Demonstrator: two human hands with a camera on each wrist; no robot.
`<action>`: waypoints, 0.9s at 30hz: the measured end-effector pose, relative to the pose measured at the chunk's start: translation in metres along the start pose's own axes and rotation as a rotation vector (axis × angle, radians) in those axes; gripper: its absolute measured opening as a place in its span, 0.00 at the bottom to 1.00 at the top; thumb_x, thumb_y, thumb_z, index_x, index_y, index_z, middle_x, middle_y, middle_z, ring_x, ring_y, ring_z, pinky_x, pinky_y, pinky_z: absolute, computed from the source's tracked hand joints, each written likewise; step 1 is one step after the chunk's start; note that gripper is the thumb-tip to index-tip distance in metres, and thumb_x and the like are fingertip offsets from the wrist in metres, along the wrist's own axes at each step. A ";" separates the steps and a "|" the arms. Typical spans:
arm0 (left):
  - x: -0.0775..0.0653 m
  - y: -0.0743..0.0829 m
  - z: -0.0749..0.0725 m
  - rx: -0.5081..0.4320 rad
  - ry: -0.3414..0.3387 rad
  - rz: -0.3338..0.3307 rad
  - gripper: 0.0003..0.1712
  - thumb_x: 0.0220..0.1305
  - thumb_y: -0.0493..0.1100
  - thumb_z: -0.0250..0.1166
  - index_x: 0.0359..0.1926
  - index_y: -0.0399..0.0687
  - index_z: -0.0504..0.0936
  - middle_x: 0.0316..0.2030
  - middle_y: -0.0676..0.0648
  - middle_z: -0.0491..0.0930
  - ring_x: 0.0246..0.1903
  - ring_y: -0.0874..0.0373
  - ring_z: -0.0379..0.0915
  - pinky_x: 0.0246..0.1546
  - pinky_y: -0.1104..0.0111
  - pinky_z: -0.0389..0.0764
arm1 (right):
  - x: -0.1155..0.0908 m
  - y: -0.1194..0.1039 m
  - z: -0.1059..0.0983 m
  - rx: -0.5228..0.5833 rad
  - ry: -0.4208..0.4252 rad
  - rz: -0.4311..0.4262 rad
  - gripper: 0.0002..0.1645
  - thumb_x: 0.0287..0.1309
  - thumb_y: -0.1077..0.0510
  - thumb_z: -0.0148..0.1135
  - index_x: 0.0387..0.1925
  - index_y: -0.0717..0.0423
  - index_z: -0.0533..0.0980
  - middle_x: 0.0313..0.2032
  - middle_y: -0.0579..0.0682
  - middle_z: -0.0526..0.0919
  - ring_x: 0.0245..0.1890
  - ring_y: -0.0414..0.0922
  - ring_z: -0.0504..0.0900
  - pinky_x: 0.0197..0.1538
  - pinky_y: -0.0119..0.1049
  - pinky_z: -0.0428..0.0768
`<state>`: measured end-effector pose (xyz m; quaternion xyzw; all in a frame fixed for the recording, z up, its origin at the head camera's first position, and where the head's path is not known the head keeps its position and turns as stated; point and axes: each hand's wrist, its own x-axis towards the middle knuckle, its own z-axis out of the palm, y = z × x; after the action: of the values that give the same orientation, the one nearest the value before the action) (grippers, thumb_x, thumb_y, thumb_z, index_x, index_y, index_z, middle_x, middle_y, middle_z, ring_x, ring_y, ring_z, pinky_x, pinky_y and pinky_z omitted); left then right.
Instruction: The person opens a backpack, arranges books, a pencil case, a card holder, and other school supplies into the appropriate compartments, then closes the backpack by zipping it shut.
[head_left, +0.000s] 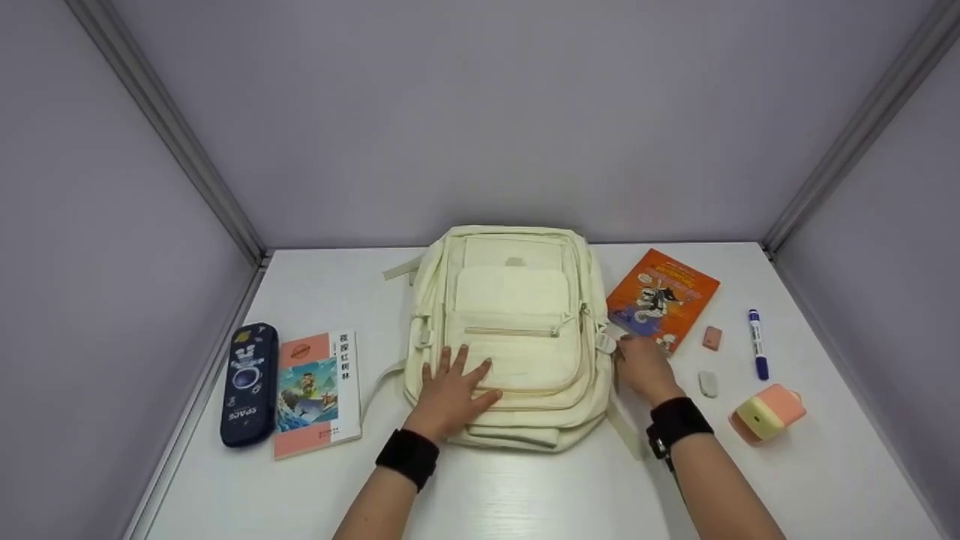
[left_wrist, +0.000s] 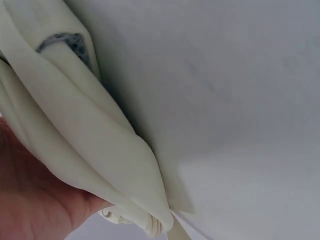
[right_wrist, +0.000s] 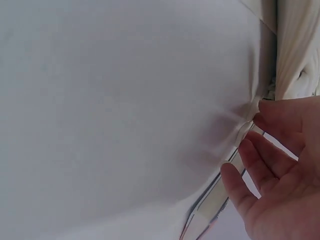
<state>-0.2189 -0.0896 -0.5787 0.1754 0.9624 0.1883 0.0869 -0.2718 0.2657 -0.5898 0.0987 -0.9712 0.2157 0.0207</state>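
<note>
A cream backpack (head_left: pixel 517 300) lies front side up on the table. My left hand (head_left: pixel 450 394) rests spread on its lower front, and the left wrist view shows this palm (left_wrist: pixel 35 200) against the bag's edge. At the bag's right side, my right hand (head_left: pixel 646 369) is by the side buckle (head_left: pixel 605 343). Close up in the right wrist view, the thumb and curled fingers of that hand (right_wrist: pixel 275 165) pinch a thin pale strap (right_wrist: pixel 244 131) beside the bag. An orange book (head_left: pixel 664 296) lies just beyond these fingers.
To the left are a navy pencil case (head_left: pixel 250 386) and a pink-and-white book (head_left: pixel 319 394). On the right lie a pink eraser (head_left: pixel 712 337), a white eraser (head_left: pixel 707 384), a blue marker (head_left: pixel 758 345) and a pink-and-yellow block-shaped item (head_left: pixel 766 414). Walls enclose the table's back and sides.
</note>
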 end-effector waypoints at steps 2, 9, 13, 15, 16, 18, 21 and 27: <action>0.002 -0.003 -0.004 -0.013 -0.009 -0.003 0.39 0.68 0.72 0.47 0.74 0.62 0.62 0.75 0.38 0.45 0.73 0.36 0.31 0.64 0.34 0.40 | 0.001 0.000 0.002 -0.006 0.021 -0.012 0.10 0.65 0.66 0.56 0.31 0.62 0.83 0.30 0.57 0.81 0.36 0.59 0.81 0.40 0.54 0.78; 0.005 -0.006 -0.009 -0.033 -0.012 0.004 0.38 0.68 0.71 0.49 0.73 0.61 0.63 0.75 0.38 0.45 0.73 0.35 0.31 0.64 0.34 0.39 | 0.007 0.002 0.006 0.019 0.080 -0.045 0.10 0.61 0.69 0.60 0.26 0.60 0.83 0.28 0.55 0.81 0.33 0.57 0.81 0.39 0.52 0.78; 0.005 -0.007 -0.009 -0.032 -0.017 0.000 0.39 0.68 0.71 0.49 0.73 0.62 0.63 0.75 0.39 0.45 0.73 0.36 0.31 0.64 0.34 0.39 | 0.006 0.003 0.007 0.020 0.078 -0.030 0.08 0.59 0.68 0.63 0.26 0.61 0.84 0.29 0.54 0.82 0.33 0.55 0.81 0.37 0.50 0.79; 0.005 -0.007 -0.008 -0.039 -0.022 -0.001 0.39 0.68 0.71 0.49 0.73 0.62 0.63 0.75 0.39 0.45 0.73 0.36 0.30 0.64 0.34 0.39 | 0.006 0.004 0.007 0.019 0.078 -0.002 0.06 0.57 0.68 0.65 0.27 0.60 0.85 0.29 0.54 0.82 0.33 0.55 0.82 0.37 0.51 0.79; 0.006 -0.007 -0.008 -0.041 -0.024 -0.003 0.39 0.68 0.71 0.49 0.73 0.62 0.63 0.75 0.39 0.45 0.73 0.36 0.30 0.64 0.34 0.39 | 0.006 0.005 0.006 0.021 0.078 0.018 0.05 0.57 0.67 0.65 0.27 0.61 0.85 0.30 0.54 0.83 0.33 0.55 0.82 0.38 0.51 0.79; 0.006 -0.007 -0.007 -0.050 -0.026 -0.003 0.39 0.68 0.71 0.49 0.73 0.61 0.63 0.75 0.38 0.45 0.73 0.36 0.31 0.64 0.34 0.39 | 0.006 0.005 0.006 0.022 0.076 0.052 0.03 0.57 0.66 0.66 0.31 0.62 0.85 0.32 0.55 0.84 0.35 0.56 0.82 0.39 0.52 0.79; 0.006 -0.008 -0.006 -0.055 -0.025 -0.003 0.39 0.68 0.71 0.49 0.73 0.61 0.64 0.75 0.38 0.45 0.73 0.35 0.31 0.64 0.34 0.38 | 0.005 0.005 0.006 0.020 0.060 0.076 0.07 0.58 0.63 0.65 0.36 0.64 0.84 0.35 0.58 0.84 0.38 0.59 0.82 0.43 0.55 0.78; 0.005 -0.008 -0.005 -0.055 -0.026 0.002 0.39 0.68 0.71 0.49 0.73 0.61 0.63 0.75 0.38 0.45 0.73 0.35 0.30 0.64 0.33 0.38 | 0.006 0.005 0.009 0.042 0.031 0.039 0.14 0.60 0.62 0.62 0.46 0.65 0.83 0.47 0.65 0.82 0.50 0.65 0.78 0.54 0.59 0.73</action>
<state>-0.2272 -0.0963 -0.5782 0.1764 0.9555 0.2122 0.1039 -0.2787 0.2650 -0.6000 0.0769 -0.9678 0.2377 0.0294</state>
